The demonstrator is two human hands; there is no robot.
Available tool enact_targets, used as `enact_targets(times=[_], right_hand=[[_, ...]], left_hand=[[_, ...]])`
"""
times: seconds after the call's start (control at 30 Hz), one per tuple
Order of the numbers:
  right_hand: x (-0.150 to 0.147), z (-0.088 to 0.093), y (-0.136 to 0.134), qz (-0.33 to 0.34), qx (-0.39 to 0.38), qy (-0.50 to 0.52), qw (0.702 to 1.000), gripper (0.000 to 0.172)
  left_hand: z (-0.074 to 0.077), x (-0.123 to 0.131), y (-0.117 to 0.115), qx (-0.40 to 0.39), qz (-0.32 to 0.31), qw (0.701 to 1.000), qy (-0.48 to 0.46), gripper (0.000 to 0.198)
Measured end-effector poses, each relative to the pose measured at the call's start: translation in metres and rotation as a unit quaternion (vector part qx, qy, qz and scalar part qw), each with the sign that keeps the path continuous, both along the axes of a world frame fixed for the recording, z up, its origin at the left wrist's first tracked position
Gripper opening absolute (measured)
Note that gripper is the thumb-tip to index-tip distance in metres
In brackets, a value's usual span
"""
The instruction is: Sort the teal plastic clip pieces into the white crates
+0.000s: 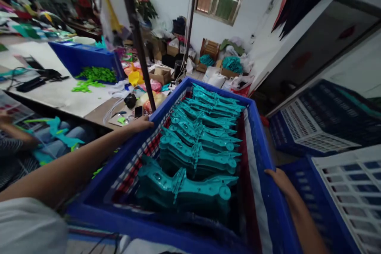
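Note:
A big blue plastic crate [166, 105] fills the middle of the view, lined with checked cloth and filled with several rows of teal plastic parts [196, 147]. My left hand [139, 124] grips the crate's left rim, fingers curled over the edge. On the right rim my right hand [278, 180] is wrapped round the wall, its fingers hidden on the outside.
More blue and white crates [321, 127] stand stacked to the right. At left a table [53, 91] carries another blue bin [83, 57] and green pieces [95, 74]. A dark pole [138, 43] rises near the crate's left rim. Another person's arm [18, 133] shows at far left. Boxes and bags crowd the back wall.

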State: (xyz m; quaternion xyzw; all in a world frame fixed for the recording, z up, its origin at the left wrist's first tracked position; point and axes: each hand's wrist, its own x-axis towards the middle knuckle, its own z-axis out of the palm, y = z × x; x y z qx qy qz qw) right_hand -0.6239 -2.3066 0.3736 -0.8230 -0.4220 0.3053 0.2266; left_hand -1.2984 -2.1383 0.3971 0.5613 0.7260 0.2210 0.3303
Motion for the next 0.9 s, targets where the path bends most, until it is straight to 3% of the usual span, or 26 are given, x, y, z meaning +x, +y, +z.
enact_targets(times=[0.1,0.23,0.37,0.5,0.67,0.9], right_hand=[[0.009,-0.018,0.030,0.009,-0.010,0.033,0.999,0.022],[0.024,-0.024,0.057,0.020,-0.038,0.037,0.998,0.026],[0.038,-0.022,0.085,0.028,-0.040,0.027,0.998,0.027],[0.055,-0.023,0.111,0.028,-0.034,0.007,0.999,0.032],[0.090,-0.019,0.157,0.013,-0.006,-0.007,1.000,0.038],[0.136,0.015,0.232,-0.033,0.026,-0.033,0.999,0.040]], left_hand=[[-0.011,0.002,0.016,-0.045,0.024,0.998,-0.041,0.033],[-0.012,0.007,0.025,-0.063,0.031,0.996,-0.050,0.030],[0.000,0.021,0.037,-0.047,0.034,0.998,-0.031,0.023],[0.017,0.035,0.066,-0.033,0.031,0.999,0.021,0.028],[0.024,0.057,0.127,-0.017,-0.002,0.999,0.048,0.037],[-0.003,0.115,0.246,-0.008,-0.032,0.998,-0.052,0.049]])
